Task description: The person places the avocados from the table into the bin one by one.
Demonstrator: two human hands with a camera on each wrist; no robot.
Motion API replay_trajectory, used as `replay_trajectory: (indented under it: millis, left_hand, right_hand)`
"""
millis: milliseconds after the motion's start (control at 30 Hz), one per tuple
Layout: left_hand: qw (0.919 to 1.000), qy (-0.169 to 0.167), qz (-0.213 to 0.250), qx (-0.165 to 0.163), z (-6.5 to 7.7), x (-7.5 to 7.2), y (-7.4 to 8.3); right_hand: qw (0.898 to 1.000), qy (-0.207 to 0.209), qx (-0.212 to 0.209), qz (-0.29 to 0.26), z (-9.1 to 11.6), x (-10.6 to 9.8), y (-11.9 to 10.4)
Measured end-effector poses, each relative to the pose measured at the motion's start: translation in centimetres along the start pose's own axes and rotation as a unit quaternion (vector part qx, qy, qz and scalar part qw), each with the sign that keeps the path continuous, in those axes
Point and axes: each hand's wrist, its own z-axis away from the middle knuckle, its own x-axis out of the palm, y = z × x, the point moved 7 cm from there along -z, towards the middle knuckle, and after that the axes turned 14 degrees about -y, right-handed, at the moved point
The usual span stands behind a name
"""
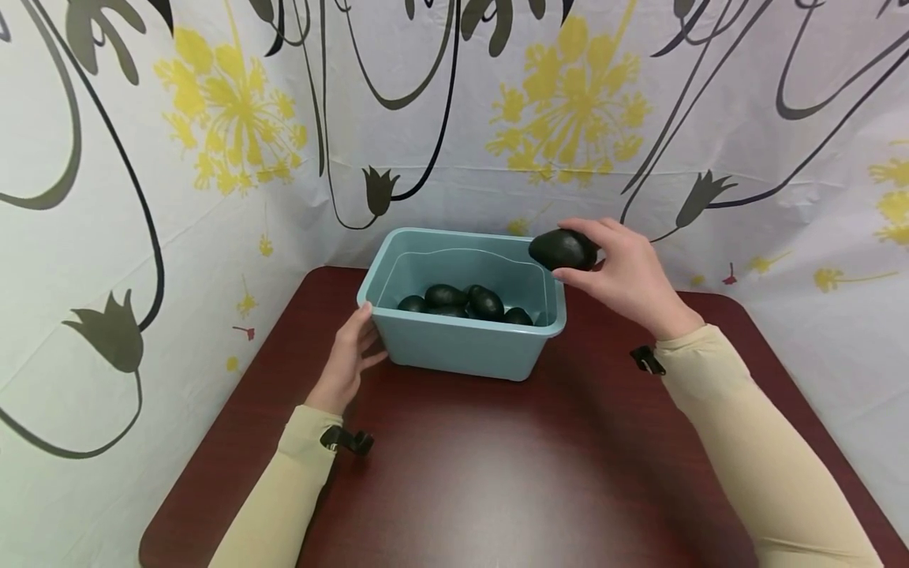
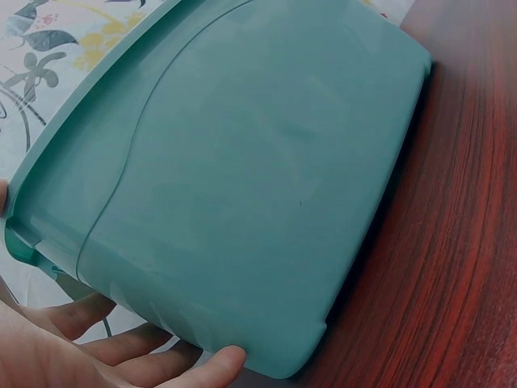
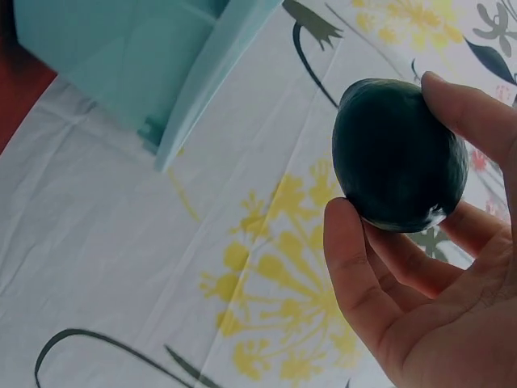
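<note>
My right hand grips a dark avocado between thumb and fingertips, level with the right end of a light blue plastic bin and overlapping its rim in the head view. Seen from the right wrist, the avocado is rounded and nearly black, with the fingers bent about it. Several more dark avocados lie on the bin's floor, partly hidden by its front wall. At the bin's front left corner, my left hand holds on, a digit at the rim and fingers against the outer wall.
The bin stands upright on a dark red-brown wooden table, near its back edge. Behind and at the sides hangs a white curtain with yellow and grey flower prints. A small black strap mount sits at each wrist.
</note>
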Motion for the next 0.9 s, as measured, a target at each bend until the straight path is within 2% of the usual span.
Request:
replay_trajectory:
  millis: [267, 567, 900]
  left_hand:
    - [1.0, 0.005, -0.006, -0.001, 0.2, 0.3, 0.3]
    - [1.0, 0.003, -0.006, 0.0, 0.1, 0.1, 0.3]
    - [1.0, -0.001, -0.008, 0.002, 0.1, 0.2, 0.5]
  right_hand:
    - [0.999, -0.044, -0.015, 0.01, -2.4, 1.1, -1.7]
    - [0.995, -0.096, -0.026, 0.025, -4.7, 2.3, -2.5]
    - [0.992, -0.118, -0.037, 0.037, -5.9, 3.9, -3.2]
